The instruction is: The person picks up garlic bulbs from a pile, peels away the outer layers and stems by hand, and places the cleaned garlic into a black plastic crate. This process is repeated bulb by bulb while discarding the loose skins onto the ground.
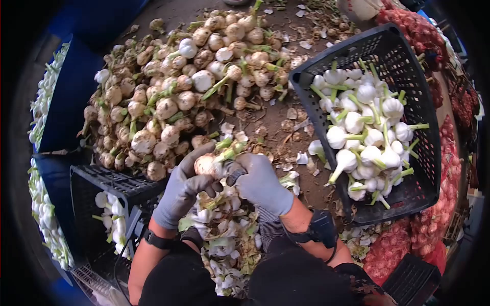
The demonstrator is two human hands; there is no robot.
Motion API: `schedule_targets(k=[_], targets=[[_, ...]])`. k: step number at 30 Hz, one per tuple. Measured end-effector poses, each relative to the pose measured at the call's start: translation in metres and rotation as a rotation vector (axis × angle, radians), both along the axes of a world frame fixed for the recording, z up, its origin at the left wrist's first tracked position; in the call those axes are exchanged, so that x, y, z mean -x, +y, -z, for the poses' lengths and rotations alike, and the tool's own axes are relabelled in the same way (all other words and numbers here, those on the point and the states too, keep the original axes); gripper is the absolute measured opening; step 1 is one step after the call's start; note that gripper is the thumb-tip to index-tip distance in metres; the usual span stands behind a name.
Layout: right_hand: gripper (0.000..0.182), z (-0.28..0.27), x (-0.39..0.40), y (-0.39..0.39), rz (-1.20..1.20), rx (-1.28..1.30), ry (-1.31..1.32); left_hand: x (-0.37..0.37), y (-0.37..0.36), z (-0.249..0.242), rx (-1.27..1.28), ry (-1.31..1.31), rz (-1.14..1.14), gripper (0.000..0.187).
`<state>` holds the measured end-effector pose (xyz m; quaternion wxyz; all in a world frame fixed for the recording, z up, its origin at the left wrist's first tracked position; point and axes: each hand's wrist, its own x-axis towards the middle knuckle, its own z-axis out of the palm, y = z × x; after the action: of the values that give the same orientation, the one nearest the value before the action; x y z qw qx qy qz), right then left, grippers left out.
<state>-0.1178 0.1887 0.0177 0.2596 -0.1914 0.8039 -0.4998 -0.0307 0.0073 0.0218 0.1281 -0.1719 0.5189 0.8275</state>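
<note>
Brown floor (pixel 312 198), strewn with papery skins (pixel 228 250). Garlic bulb (pixel 205 166), round, soil-stained: grasped in gloved left hand (pixel 185 188), fingers around it. Right hand (pixel 263 182): fingers curled beside green stalk (pixel 233 151), grip unclear. Rough bulb heap (pixel 166 108); perforated black plastic crate (pixel 419 97), smooth white bulbs (pixel 370 155); red mesh sacks (pixel 441 188).

garlic bulb (pixel 205 166), brownish, soil-stained, round, green stem (pixel 232 151) attached, tilted with stem toward upper right, in left hand (pixel 185 179)

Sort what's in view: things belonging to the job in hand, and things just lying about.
Likely in use: dirty garlic bulb in the left hand; right hand; heap of dirty bulbs; crate at right; white bulbs inside it.

Apparently lying about: loose peelings; red net sacks.
</note>
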Motion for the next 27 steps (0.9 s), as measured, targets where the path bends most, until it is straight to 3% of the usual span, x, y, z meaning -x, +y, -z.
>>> schedule_targets(k=[4,5,7,8,9,11,12,13,15,16,17,19,21,23,24,25,27], targets=[[0.009,0.008,-0.007,-0.003,-0.064,-0.089,0.582,0.002,0.004,0.002,-0.316,-0.040,-0.064,0.077],[0.009,0.009,-0.009,-0.005,-0.072,-0.070,0.575,0.002,0.002,0.004,-0.354,-0.084,-0.085,0.079],[0.017,-0.001,-0.008,-0.008,0.027,0.225,0.087,0.005,0.010,0.000,-0.120,-0.028,-0.149,0.074],[0.024,0.015,-0.012,-0.012,0.135,0.471,-0.422,0.006,0.009,-0.008,0.022,-0.020,-0.089,0.079],[0.024,0.015,-0.009,-0.010,0.138,0.470,-0.426,0.006,0.009,-0.010,0.020,-0.025,-0.087,0.079],[0.026,0.015,0.001,-0.009,0.042,0.132,-0.514,0.005,0.009,-0.012,0.214,-0.031,0.031,0.077],[0.031,0.019,0.000,-0.010,0.002,0.145,-0.415,-0.005,0.003,0.009,0.300,-0.071,0.044,0.060],[0.031,0.019,-0.004,-0.010,-0.001,0.146,-0.414,-0.004,-0.005,0.008,0.302,-0.070,0.041,0.060],[0.023,0.016,-0.020,-0.007,-0.039,0.280,-0.700,0.003,-0.017,0.006,0.475,-0.093,-0.013,0.046],[0.026,0.001,-0.024,-0.007,-0.063,0.358,-0.824,0.007,-0.013,0.008,0.714,-0.044,-0.113,0.044],[0.026,0.006,-0.023,-0.007,-0.068,0.354,-0.824,0.006,-0.010,0.006,0.624,-0.007,-0.156,0.049],[0.027,0.018,-0.023,-0.011,-0.066,0.157,-0.297,0.004,-0.008,0.005,0.983,0.470,0.031,0.052],[0.027,0.020,-0.014,-0.006,-0.122,0.187,-0.443,0.004,-0.008,0.003,1.028,0.418,0.080,0.053],[0.042,0.021,-0.015,0.000,-0.222,-0.104,-0.058,0.000,-0.014,0.012,0.584,0.107,0.122,0.049],[0.042,0.024,-0.011,0.005,-0.224,-0.106,-0.058,-0.002,-0.012,0.010,0.318,-0.065,-0.002,0.043],[0.040,0.027,-0.005,0.011,-0.199,-0.227,0.070,0.000,-0.012,-0.003,0.195,-0.130,0.011,0.039],[0.035,0.034,0.003,0.015,-0.150,-0.455,0.326,-0.002,-0.007,-0.003,-0.017,-0.002,-0.023,0.040]])
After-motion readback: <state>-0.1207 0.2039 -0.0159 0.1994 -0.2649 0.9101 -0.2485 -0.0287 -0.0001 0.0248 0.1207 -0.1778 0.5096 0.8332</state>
